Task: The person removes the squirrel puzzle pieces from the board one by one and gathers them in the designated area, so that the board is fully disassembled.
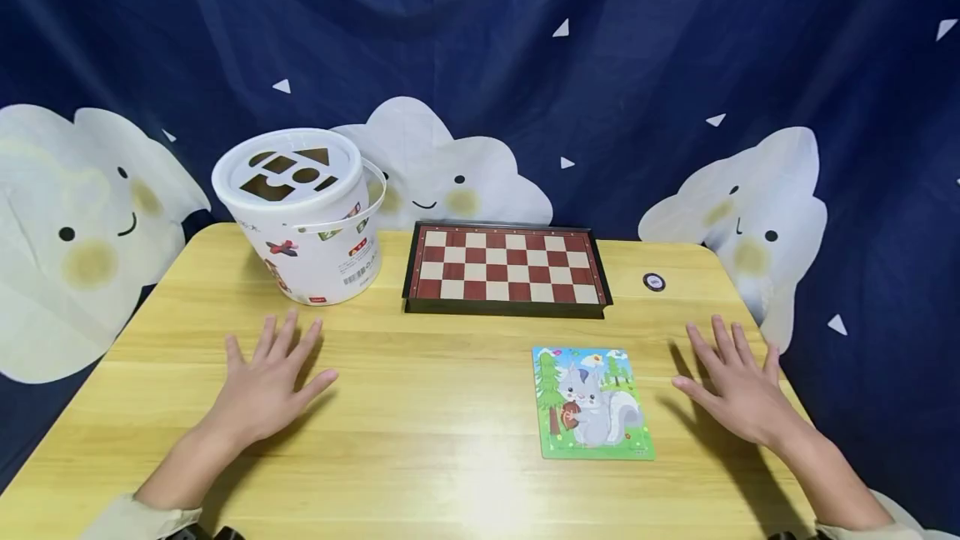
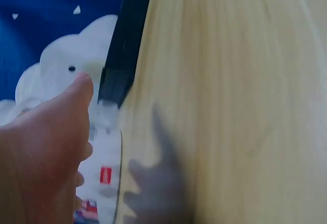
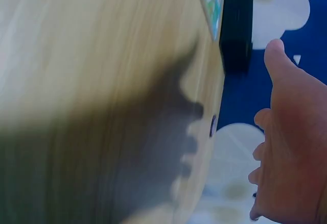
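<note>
A pale wood-grain tabletop, bright with reflected light at its near side, stands before a dark blue cloth printed with white triangles and smiling clouds. Four things sit on it: one white bucket with cut-out shapes in its lid, one red-and-white checkered board, one small dark disc and one squirrel picture, lying flat between the checkered board and the near edge. Two bare hands, fingers spread apart, hover above: the left hand near the bucket, the right hand beside the squirrel picture.
</note>
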Tool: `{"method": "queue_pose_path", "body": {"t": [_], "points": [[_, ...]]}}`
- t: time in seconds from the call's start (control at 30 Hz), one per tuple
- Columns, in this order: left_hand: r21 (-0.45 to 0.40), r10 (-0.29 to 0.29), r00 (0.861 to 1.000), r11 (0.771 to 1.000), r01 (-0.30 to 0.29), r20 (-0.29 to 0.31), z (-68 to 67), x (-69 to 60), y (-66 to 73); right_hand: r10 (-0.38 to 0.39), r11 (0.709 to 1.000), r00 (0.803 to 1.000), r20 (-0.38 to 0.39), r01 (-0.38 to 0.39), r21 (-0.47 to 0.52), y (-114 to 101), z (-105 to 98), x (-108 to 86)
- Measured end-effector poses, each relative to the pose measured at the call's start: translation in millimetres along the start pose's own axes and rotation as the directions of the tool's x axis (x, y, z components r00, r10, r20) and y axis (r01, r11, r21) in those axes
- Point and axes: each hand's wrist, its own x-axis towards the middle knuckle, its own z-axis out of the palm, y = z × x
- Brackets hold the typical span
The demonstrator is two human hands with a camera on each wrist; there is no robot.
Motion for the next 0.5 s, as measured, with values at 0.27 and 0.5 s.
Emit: {"method": "queue_pose_path", "body": {"t": [0.27, 0.5], "points": [[-0.064, 0.14, 0.99, 0.988, -0.138, 0.017, -6.5, 18.0, 36.9, -0.079, 0.997, 0.997, 0.02, 0.079, 0.025, -37, 0, 13.5], [-0.117, 0.301, 0.954, 0.947, -0.299, 0.0, -3.8, 40.5, 80.0, -0.146, 0.988, 0.987, 0.068, 0.141, 0.068, -70, 11, 24.6]]}}
